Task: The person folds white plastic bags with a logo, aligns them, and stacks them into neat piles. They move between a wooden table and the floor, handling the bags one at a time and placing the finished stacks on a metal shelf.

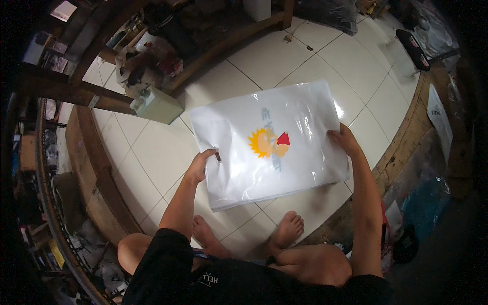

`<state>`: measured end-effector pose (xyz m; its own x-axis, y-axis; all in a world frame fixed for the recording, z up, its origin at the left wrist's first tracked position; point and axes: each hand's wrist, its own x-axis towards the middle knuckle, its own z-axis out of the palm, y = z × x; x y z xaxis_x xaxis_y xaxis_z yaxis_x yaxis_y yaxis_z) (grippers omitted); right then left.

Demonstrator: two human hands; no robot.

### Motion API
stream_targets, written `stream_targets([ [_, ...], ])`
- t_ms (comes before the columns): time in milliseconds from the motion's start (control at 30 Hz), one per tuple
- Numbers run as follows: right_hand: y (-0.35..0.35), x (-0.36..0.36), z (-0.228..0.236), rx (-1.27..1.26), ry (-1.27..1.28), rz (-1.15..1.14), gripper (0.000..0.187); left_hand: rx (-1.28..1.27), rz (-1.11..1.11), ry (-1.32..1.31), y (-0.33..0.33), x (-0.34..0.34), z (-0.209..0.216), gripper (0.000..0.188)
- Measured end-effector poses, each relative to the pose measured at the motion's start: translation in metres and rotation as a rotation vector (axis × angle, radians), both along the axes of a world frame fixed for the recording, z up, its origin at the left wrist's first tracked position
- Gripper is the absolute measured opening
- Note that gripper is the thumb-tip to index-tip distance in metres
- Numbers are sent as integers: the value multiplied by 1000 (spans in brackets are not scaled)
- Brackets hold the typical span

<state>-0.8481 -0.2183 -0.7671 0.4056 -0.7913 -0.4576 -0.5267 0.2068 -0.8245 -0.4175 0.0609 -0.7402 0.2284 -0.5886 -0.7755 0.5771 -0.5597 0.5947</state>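
Observation:
A large stack of glossy white plastic sheets or bags is held level in front of me, above the tiled floor. A yellow, red and peach print sits in its middle, with faint blue-green marks showing around it. My left hand grips the left edge, thumb on top beside a small dark opening; its other fingers are mostly hidden underneath. At the right edge, my right hand is closed on the plastic, its fingers partly out of sight. Both my bare feet rest on the floor behind the stack's near edge.
A pale plastic jerrycan stands at the left, near a wooden rack holding clutter. Wooden beams border the floor on both sides. A clear container and a dark case lie at the far right, beside crumpled plastic.

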Motion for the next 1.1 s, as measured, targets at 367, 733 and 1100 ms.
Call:
stream_targets([
  [367,119,157,85,-498,544,449,53,-181,151,163,1,-26,0,20],
  [733,50,94,10,178,154,134,66,-205,247,236,0,-37,-1,19],
  [1100,136,176,101,-431,372,300,61,-288,234,56,-11,-81,46,79],
])
